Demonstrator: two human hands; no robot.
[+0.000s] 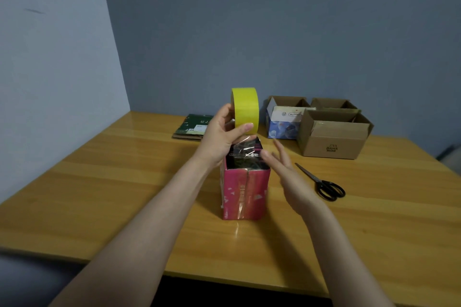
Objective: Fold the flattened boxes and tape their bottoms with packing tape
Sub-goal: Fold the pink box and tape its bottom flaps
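Observation:
A pink box [245, 193] stands upright in the middle of the wooden table [124, 182], its dark upper face toward me. My left hand [222, 132] grips a yellow roll of packing tape [245, 107] above the box's far edge. A clear strip of tape [243, 148] runs down from the roll onto the box's upper face. My right hand [284, 169] hovers open with straight fingers just right of the box's top edge, its fingertips close to the tape strip. Whether it touches the box is unclear.
Black scissors [324, 185] lie on the table right of the box. Flattened boxes [192, 127] are stacked at the back left. Three folded boxes stand at the back right: a blue one [282, 122] and two brown ones [331, 137].

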